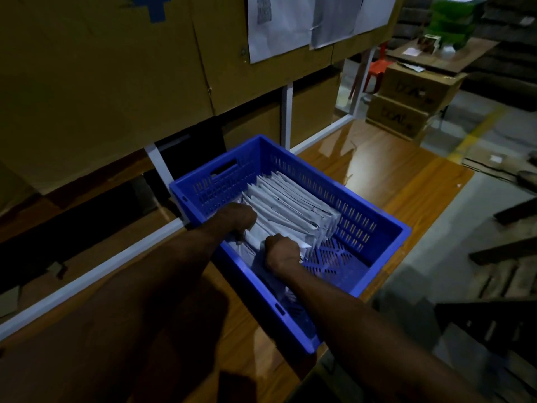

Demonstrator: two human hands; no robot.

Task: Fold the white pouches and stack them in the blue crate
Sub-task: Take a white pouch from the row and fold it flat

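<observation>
Blue crate (374,225) holds both hands (239,218) (280,253) gripping white pouches (290,205); right side bare.

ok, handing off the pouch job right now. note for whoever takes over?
Left hand: inside the crate, fingers curled on a pouch at the near end of the row.
Right hand: also in the crate, grip closed on the same pouch.
Pouches: a row stands on edge, leaning, along the crate's left side; more lie at the near end under the right forearm. The crate's right side shows bare floor.
Crate sits on the wooden table.
Done: a good row stacked.
Left: seat this pouch against the row. No loose unfolded pouches are in view, so I cannot tell how many remain.
</observation>
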